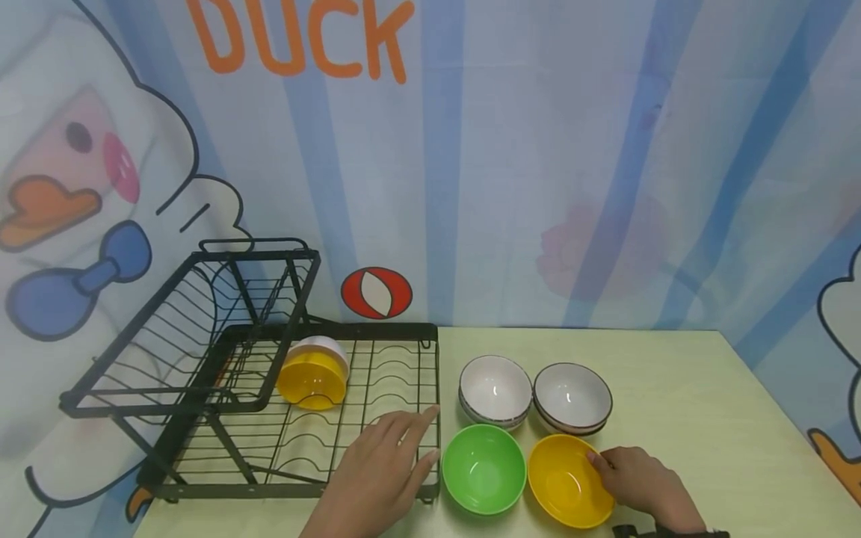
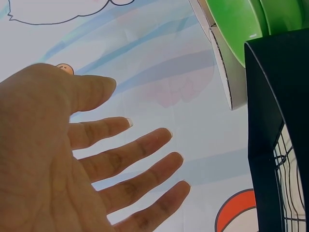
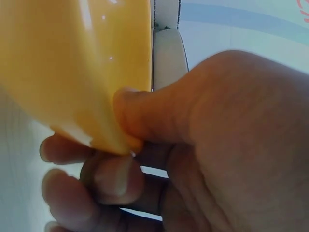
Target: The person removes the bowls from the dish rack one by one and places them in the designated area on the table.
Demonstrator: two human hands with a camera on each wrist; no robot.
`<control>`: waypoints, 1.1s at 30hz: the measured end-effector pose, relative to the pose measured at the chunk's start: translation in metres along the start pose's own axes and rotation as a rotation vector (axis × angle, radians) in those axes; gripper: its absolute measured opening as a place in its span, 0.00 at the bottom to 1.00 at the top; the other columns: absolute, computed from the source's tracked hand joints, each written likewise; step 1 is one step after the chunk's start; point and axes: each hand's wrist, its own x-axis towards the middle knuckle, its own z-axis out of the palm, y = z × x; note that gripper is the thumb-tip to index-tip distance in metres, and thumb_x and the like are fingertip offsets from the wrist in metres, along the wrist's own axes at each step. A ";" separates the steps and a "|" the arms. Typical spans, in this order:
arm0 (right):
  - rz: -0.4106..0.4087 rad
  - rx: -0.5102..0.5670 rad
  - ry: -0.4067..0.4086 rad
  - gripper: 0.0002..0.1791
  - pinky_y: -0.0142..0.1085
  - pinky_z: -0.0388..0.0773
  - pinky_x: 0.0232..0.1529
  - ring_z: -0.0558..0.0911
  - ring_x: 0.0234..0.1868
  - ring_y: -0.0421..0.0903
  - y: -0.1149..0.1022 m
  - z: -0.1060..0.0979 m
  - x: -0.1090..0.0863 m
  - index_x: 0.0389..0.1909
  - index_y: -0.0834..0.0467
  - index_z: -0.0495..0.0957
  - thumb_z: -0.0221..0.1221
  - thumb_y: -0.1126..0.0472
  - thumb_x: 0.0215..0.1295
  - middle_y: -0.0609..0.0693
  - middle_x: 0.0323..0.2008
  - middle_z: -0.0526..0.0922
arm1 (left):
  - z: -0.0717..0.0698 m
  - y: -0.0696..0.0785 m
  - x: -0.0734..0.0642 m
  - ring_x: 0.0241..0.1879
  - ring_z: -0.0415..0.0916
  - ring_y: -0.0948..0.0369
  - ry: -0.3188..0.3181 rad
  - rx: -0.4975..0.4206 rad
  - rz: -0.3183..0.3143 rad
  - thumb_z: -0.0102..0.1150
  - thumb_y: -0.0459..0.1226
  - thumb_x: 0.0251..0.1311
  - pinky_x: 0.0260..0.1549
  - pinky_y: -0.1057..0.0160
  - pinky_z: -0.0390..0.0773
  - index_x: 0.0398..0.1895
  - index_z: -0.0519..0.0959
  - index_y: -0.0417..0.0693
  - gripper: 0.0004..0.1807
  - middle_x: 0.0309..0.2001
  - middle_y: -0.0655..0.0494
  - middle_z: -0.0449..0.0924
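tabletop (image 1: 706, 426) extends rightward; right grip (image 1: 637, 478) pinches yellow bowl (image 1: 566, 482) by rim (image 1: 531, 472)

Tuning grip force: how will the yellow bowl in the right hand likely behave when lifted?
The yellow bowl is probably stiff: no obvious dent where the right hand pinches it. Its glossy highlights suggest it could be slippery. Gripped at one side only, it may tip.

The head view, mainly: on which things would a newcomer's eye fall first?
Probably on the bright green bowl, just right of the black dish rack, and the yellow bowl beside it, whose rim the right hand pinches. Next may come the large orange letters "DUCK" at the top of the striped backdrop, left of the middle.
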 end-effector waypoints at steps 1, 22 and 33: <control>0.000 0.001 -0.001 0.25 0.40 0.69 0.34 0.73 0.31 0.46 0.000 0.000 0.000 0.47 0.65 0.81 0.45 0.48 0.77 0.50 0.25 0.73 | 0.000 0.000 0.000 0.65 0.71 0.58 0.008 0.000 0.002 0.42 0.54 0.75 0.65 0.53 0.74 0.75 0.60 0.58 0.30 0.64 0.59 0.74; 0.000 0.060 -0.079 0.27 0.39 0.72 0.34 0.75 0.29 0.45 0.008 0.002 0.005 0.48 0.67 0.80 0.44 0.47 0.77 0.50 0.26 0.76 | -0.001 -0.002 0.000 0.65 0.71 0.57 -0.013 0.019 0.006 0.43 0.54 0.74 0.64 0.52 0.75 0.75 0.60 0.56 0.30 0.65 0.57 0.74; 0.005 0.100 -0.096 0.36 0.42 0.73 0.38 0.75 0.33 0.46 0.008 -0.002 -0.002 0.50 0.64 0.79 0.41 0.35 0.74 0.49 0.28 0.77 | 0.000 -0.011 -0.001 0.61 0.74 0.56 0.109 0.112 -0.029 0.51 0.49 0.71 0.58 0.52 0.79 0.67 0.72 0.56 0.23 0.60 0.56 0.78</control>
